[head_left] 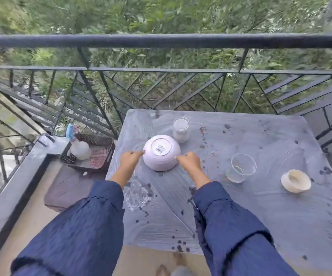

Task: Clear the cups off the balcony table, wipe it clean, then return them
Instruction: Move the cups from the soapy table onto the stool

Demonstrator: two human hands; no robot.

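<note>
**Both your hands are on the upturned bowl**

Your pale pink, ribbed ceramic bowl (162, 156) is in the left half of the grey, streaked bench (260, 216), directly in front of you. It stands upside down: the mouth is down on the surface and the foot ring looks up, with a white barcode label inside the ring. The bowl is round, so no long axis can be told.

Your left hand (130, 159) is at the left side of the bowl and your right hand (189, 162) at the right side. The fingers (139, 153) of both hands reach out and only their tips touch the wall. They are not wrapped round it, and the bowl sits between the two hands.

Just behind the bowl, a little to the right, a clear glass jar (181, 129) stands upright with its mouth up. It looks whitish, but you cannot tell what it holds. To the right of your right hand is a clear glass tumbler (240, 168), mouth up, with a thin pale rest at the bottom. Further right, well apart, is a small cream-white ceramic cup (295, 181). Its mouth shows and the inside is pale.

Left of the bench, a dark woven tray (101, 156) holds a white spray bottle (79, 148) with a blue trigger and some dark brown cones (69, 158).
</note>
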